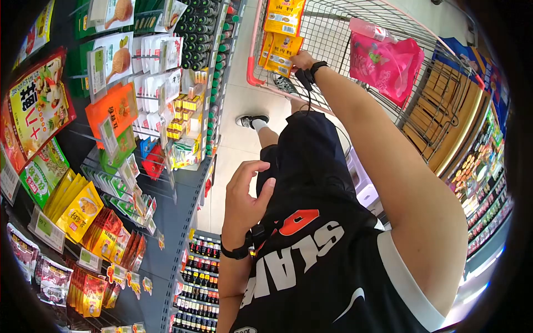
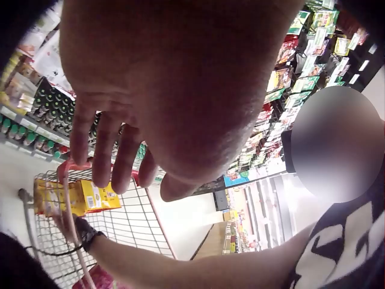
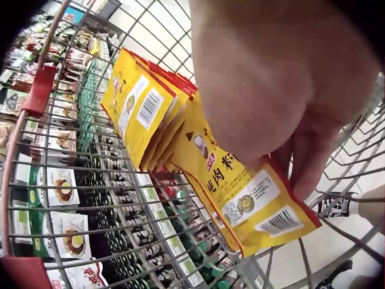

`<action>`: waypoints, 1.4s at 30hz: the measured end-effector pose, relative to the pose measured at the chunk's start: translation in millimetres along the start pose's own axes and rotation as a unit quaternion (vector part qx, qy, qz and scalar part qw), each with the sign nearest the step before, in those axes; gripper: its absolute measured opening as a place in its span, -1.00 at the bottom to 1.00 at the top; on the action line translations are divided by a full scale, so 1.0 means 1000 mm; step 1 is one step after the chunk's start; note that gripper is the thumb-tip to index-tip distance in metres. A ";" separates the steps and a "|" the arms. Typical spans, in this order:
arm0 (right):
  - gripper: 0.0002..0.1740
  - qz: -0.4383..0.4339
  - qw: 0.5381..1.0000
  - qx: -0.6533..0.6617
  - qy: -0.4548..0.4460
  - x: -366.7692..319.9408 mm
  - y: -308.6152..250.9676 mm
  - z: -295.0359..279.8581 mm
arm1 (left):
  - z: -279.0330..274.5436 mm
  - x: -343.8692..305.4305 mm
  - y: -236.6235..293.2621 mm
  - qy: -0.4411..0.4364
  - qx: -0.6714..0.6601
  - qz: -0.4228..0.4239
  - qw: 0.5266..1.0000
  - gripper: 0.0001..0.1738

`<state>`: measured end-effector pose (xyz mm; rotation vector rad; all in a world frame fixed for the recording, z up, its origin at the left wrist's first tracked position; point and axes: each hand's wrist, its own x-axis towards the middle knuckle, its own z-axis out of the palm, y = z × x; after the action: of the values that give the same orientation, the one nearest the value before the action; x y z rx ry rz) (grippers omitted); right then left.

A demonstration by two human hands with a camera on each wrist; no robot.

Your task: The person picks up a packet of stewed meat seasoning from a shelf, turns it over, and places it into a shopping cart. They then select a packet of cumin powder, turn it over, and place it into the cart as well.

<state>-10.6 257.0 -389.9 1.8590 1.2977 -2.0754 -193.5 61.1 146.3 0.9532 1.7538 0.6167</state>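
Head view: our right hand (image 1: 302, 60) grips a yellow packet (image 1: 282, 54) inside the cart's (image 1: 250, 71) red corner; our left hand (image 1: 243, 201) is open. Left wrist view: its fingers hang loose. Right wrist view: packet edge gripped, likely to keep it flat beside other packets (image 3: 133, 102).

shop | shelves (image 1: 161, 222) of bottled sauces, hanging packets (image 1: 108, 227) with price tags (image 1: 49, 227), wire shopping cart (image 1: 327, 33)
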 end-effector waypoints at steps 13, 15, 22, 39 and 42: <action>-0.75 0.014 0.989 0.145 -0.006 -0.058 -0.071 0.012 | -0.001 -0.003 -0.006 0.003 0.005 -0.004 1.000 -0.74; -0.72 0.013 0.991 0.134 -0.021 -0.065 -0.076 0.016 | -0.002 -0.004 -0.007 0.001 -0.005 -0.015 1.000 -0.73; -0.58 -0.049 0.993 0.101 -0.022 -0.057 -0.080 0.025 | 0.001 0.000 -0.003 -0.007 0.007 0.021 1.000 -0.73; -0.56 0.010 0.976 0.199 0.091 -0.056 -0.048 0.027 | 0.000 0.000 -0.015 0.022 -0.006 0.016 1.000 -0.74; -0.55 0.007 0.980 0.176 0.089 -0.066 -0.057 0.024 | 0.000 0.001 -0.015 0.023 -0.006 0.013 1.000 -0.73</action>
<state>-43.9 248.5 -306.5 2.2324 0.9913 -2.2986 -198.6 53.8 134.5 0.9629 1.7787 0.6696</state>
